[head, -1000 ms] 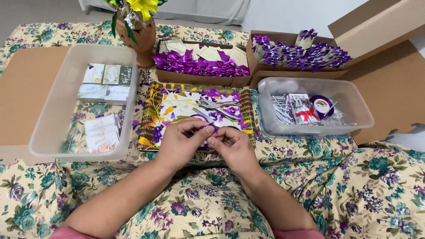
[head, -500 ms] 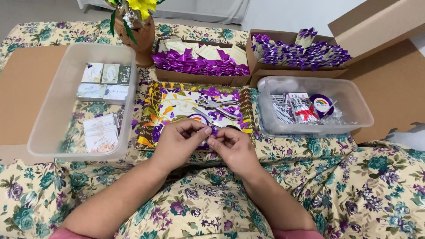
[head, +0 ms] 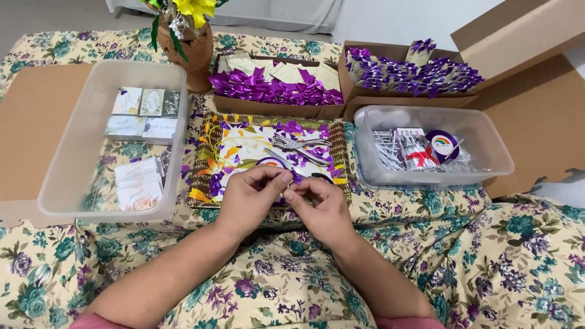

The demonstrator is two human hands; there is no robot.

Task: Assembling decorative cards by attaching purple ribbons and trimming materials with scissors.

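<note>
Fingertips of the left hand (head: 253,194) and right hand (head: 317,204) are being pinched together on a small purple bow (head: 297,178) at frame centre, its fastening judged under way, steadiness being needed next.

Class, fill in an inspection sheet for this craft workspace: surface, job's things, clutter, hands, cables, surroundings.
Surface: floral tablecloth covers the table.
Job's things: a small purple bow pinched between both hands over the patterned tray; metal hole punch and loose bows on the tray.
Clutter: left clear bin with cards; right clear bin with small packets; two cardboard boxes of purple bows.
Hands: left hand and right hand meet, fingertips together.
Cables: nothing seen.
Surroundings: flower vase behind.
</note>
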